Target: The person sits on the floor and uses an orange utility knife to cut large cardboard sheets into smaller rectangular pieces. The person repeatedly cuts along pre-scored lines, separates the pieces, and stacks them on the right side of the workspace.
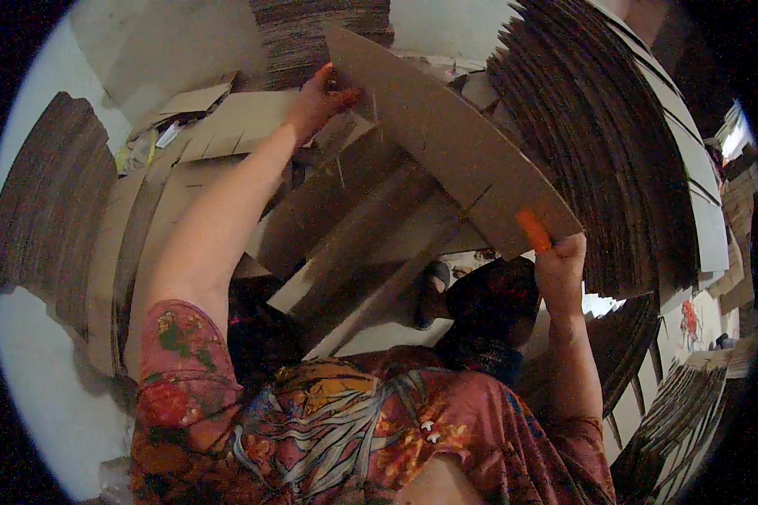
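A long brown cardboard strip (446, 126) with short slits along one edge slants across the space before me. My left hand (324, 105) grips its far left end, fingers bent around the board. At the near right end, my right hand (557, 252) is closed on the strip's corner. Something bright orange (533, 230) covers a finger or thumb of that hand; its kind is unclear. Below the raised strip, more cardboard pieces (337, 210) lie at a slant in front of my legs, some standing on edge, partly hidden by the strip.
A tall stack of cardboard sheets (598, 143) rises on the right, with another stack (50, 202) on the left and one (320, 42) at the back. Slotted cardboard (236, 122) lies beyond my left forearm. More sheets (678, 421) stand at the lower right.
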